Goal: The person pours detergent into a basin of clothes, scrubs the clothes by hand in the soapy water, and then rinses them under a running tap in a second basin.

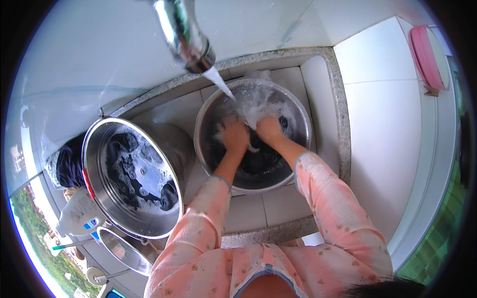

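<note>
Both of my hands are in a round metal basin (253, 190) of water standing in a tiled sink. My left hand (234, 136) reaches down left of the middle, and my right hand (269, 128) is close beside it with curled fingers. Dark cloth (261, 158) lies under the water around and below them. Splashing water and foam hide my fingertips, so my hold on the cloth is unclear. A chrome faucet (186, 41) above pours a stream of water (220, 82) into the basin's far side, just beyond my hands.
A tall metal pot (98, 178) with dark cloth (169, 193) in sudsy water stands left of the basin. Beyond it are a white plastic jug (80, 214) and dark fabric (70, 162). A granite rim (341, 123) borders the sink. A pink round object (425, 56) is at the right.
</note>
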Action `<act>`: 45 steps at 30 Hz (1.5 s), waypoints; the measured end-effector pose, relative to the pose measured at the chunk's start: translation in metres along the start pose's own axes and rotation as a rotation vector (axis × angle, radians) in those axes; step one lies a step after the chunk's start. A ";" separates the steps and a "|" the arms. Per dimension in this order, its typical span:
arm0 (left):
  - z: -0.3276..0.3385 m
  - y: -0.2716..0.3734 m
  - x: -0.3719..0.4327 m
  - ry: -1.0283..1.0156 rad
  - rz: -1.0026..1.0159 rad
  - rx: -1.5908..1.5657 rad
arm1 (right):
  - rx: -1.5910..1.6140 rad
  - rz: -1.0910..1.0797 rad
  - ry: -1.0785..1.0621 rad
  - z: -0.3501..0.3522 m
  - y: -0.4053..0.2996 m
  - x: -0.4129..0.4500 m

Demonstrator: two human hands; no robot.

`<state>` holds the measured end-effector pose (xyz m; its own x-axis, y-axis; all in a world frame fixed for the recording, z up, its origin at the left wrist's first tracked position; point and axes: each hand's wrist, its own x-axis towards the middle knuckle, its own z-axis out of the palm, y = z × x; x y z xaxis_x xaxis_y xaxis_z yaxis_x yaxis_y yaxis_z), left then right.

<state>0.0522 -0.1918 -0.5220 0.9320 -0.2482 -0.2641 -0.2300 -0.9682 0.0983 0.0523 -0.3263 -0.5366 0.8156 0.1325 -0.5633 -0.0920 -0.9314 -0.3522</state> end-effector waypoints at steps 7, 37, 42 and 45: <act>-0.041 -0.028 0.016 0.207 -0.360 -0.814 | 0.558 0.106 0.222 -0.076 -0.018 -0.013; -0.089 -0.024 -0.091 0.228 0.262 -0.443 | 0.465 -0.323 0.522 -0.062 -0.005 -0.113; -0.032 -0.016 -0.075 0.014 0.240 -0.296 | 0.045 -0.277 0.321 -0.014 -0.003 -0.100; -0.017 -0.002 -0.041 -0.008 0.129 -0.187 | -0.071 -0.128 0.234 -0.007 -0.008 -0.052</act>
<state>0.0194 -0.1794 -0.4951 0.8958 -0.3707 -0.2451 -0.2908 -0.9060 0.3076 0.0152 -0.3286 -0.4992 0.9286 0.1763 -0.3266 0.0539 -0.9347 -0.3513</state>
